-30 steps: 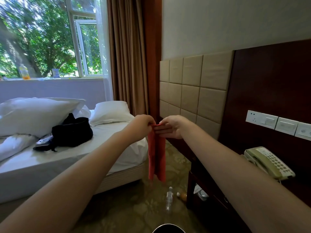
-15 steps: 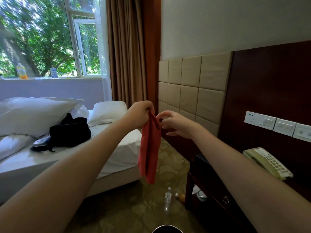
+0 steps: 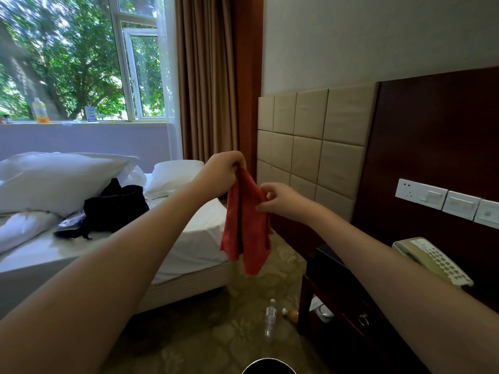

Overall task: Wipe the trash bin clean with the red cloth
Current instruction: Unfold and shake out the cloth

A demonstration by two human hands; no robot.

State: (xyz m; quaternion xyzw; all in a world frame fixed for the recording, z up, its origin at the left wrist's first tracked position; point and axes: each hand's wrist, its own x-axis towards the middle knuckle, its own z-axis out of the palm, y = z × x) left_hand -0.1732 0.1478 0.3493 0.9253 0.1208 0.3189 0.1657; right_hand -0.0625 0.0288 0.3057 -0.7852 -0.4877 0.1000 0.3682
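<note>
The red cloth point(image 3: 247, 228) hangs in the air in front of me, over the floor beside the bed. My left hand point(image 3: 225, 168) pinches its top corner and holds it up. My right hand point(image 3: 278, 199) is lower and to the right, pinching the cloth's right edge about halfway down. The trash bin point(image 3: 268, 367) shows only as a dark round rim at the very bottom edge of the view, below both hands.
A bed point(image 3: 194, 238) with white pillows and a black bag point(image 3: 116, 206) is on the left. A dark nightstand point(image 3: 340, 292) with a phone point(image 3: 432, 261) stands on the right. Two bottles point(image 3: 270, 317) lie on the patterned carpet between them.
My left hand has lifted the cloth's corner up and left. My right hand let go of the top, dropped lower and took the cloth's right edge. The cloth hangs wider.
</note>
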